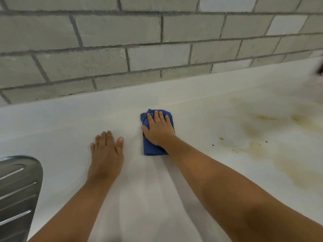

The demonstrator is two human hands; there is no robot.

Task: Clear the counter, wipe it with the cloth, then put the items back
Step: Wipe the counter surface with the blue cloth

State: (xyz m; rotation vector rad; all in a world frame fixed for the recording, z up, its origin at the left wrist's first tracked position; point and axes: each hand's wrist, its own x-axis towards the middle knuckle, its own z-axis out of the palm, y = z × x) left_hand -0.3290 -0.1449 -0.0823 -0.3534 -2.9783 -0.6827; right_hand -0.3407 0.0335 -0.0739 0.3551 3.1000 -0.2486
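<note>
A folded blue cloth lies on the white counter near the middle of the view. My right hand presses flat on top of it with straight fingers, covering most of the cloth. My left hand rests flat on the bare counter just left of the cloth, fingers straight and pointing toward the wall. No counter items show in this view.
Yellow-brown stains and dark specks mark the counter to the right. A ribbed steel sink drainer sits at the lower left. A grey brick-tile wall runs behind. A blurred dark object shows at the right edge.
</note>
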